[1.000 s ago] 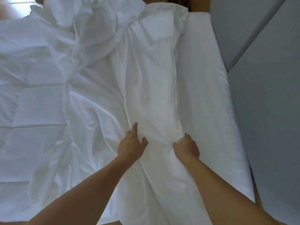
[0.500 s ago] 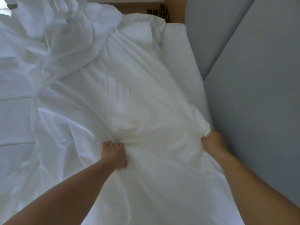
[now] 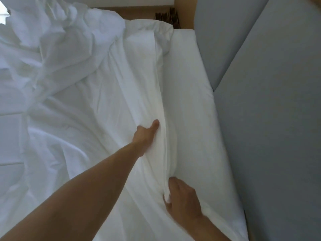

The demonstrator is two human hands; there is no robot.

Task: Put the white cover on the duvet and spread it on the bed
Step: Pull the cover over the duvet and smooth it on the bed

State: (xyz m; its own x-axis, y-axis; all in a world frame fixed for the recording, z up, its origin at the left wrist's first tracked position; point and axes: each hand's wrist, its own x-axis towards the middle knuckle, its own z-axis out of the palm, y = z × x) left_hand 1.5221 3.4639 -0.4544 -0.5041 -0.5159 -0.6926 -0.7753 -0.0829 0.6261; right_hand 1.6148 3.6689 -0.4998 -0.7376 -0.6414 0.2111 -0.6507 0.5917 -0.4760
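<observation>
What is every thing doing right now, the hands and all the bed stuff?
white cover: crumpled, bunched up at the far end, not spread flat.
left hand: grips a long fold of the white cover.
right hand: pinches the white cover's edge, nearer the camera.
duvet: lies flat at the left, quilted face showing.
mattress: a bare strip shows along the right side.
</observation>
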